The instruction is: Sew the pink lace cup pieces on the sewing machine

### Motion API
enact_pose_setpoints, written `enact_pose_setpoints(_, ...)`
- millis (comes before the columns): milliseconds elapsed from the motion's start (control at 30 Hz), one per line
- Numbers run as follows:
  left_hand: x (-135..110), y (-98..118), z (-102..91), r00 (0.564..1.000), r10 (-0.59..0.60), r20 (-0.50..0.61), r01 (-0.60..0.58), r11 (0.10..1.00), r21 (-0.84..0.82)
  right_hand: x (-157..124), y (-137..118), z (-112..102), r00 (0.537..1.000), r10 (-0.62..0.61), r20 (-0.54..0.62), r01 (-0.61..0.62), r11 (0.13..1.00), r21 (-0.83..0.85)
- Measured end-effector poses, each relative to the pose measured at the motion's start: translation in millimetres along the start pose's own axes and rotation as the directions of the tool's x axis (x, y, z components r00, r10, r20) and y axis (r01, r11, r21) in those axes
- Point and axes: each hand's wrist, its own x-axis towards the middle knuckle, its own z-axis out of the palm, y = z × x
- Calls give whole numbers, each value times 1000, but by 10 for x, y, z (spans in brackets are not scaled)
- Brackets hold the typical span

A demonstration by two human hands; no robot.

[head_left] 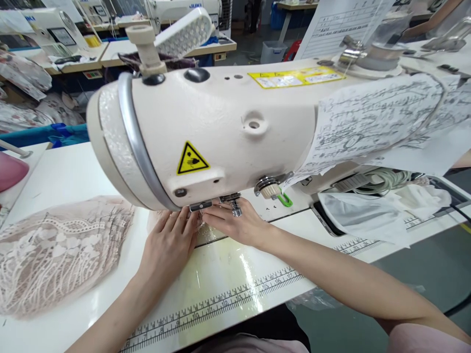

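Observation:
My left hand (pixel 170 240) lies over a piece of sheer pale pink fabric (pixel 153 219) on the sewing machine bed, its fingers stretched out and pressing down. From the other side my right hand (pixel 237 221) reaches in beside the presser foot, fingers close together at the fabric's edge; its fingertips are partly hidden by the machine parts. The white sewing machine head (pixel 221 122) hangs over both hands and hides the needle area. Left of my left hand, a larger pink lace piece (pixel 66 250) is spread on the table.
A printed ruler strip (pixel 221 306) runs along the table's front edge. White cloth (pixel 353 215) partly covers a dark phone-like device (pixel 327 220) at right. Handwritten paper (pixel 371 122) is fixed to the machine. Other sewing machines (pixel 55 32) stand behind; a person's arm (pixel 430 22) shows at upper right.

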Motion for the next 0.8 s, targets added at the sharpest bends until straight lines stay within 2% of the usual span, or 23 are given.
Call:
enact_pose_setpoints(233,-2,-17,-23,1000,20,21,-20,1000,-7,-33,50,49,999,-25,20,23,997,75)
enact_pose_setpoints(433,-1,-18,-35,1000,21,11,-20,1000,-13,-37,76,66,1000,-25,-13,26,994,104)
enact_pose_setpoints(800,9,20,-25,1000,0,23,0,1000,9,-33,69,52,999,18,32,-20,997,76)
